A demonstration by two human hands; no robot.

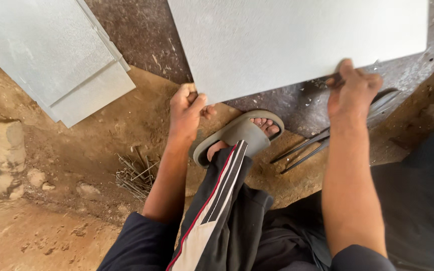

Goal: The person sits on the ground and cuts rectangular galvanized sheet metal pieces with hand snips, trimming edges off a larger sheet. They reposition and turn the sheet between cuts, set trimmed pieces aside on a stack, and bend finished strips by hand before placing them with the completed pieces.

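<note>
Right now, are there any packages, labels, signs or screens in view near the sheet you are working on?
None in view: no package, label, sign or screen.
The grey sheet at top centre is plain and unmarked; both hands hold its near edge.
The stacked grey sheets at top left are plain too.
</note>
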